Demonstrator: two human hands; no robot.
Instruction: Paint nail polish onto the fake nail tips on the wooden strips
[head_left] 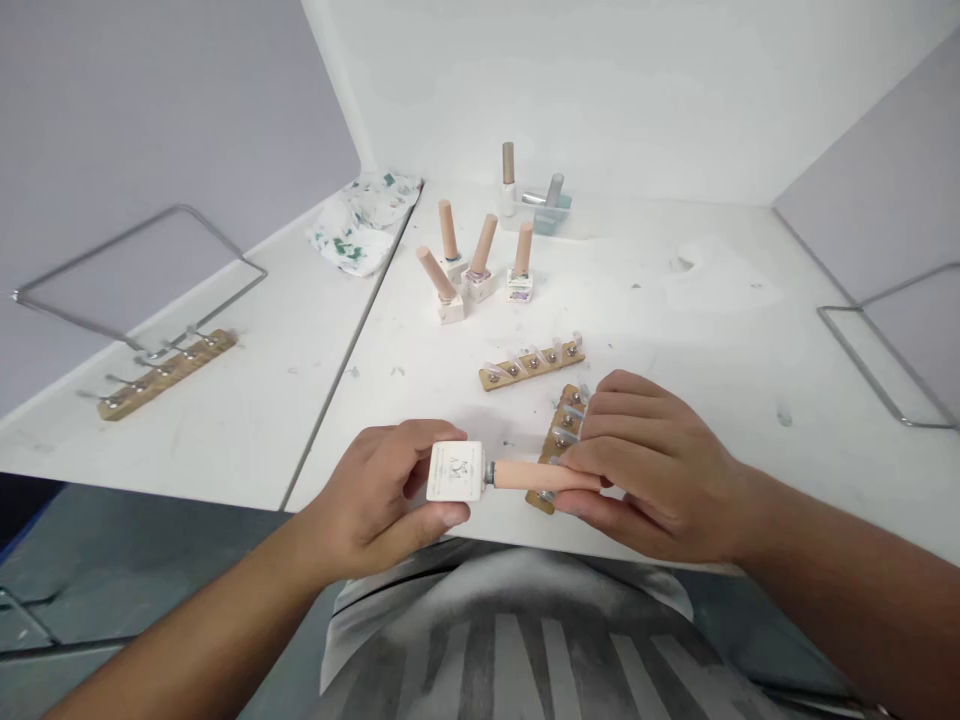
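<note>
Head view, read from the left: a bent wire frame [139,275] stands on the left part of the white worktop [675,330], with a wooden strip of metal pegs [166,373] lying just in front of it, and a crumpled patterned cloth [365,220] sits farther back near the seam between the two surfaces. Near the front edge, the left hand [379,495] has its grip closed on the square white body of a nail polish bottle [480,473], thumb under it and fingers above. The bottle lies on its side, long axis running left to right, base toward the left hand and its peach-coloured cap pointing right. Behind it, well apart, four similar bottles [480,262] stand upright or slightly tilted in a cluster, and two more with grey caps [531,190] stand near the back wall. A wooden nail-tip holder [532,363] lies between the cluster and the hands. The right hand [649,470] has its grip closed around the far end of the cap, fingers curled over it, and it also covers part of a second wooden holder [561,435] that lies beneath. At the far right another wire frame [885,340] rests on the worktop.
</note>
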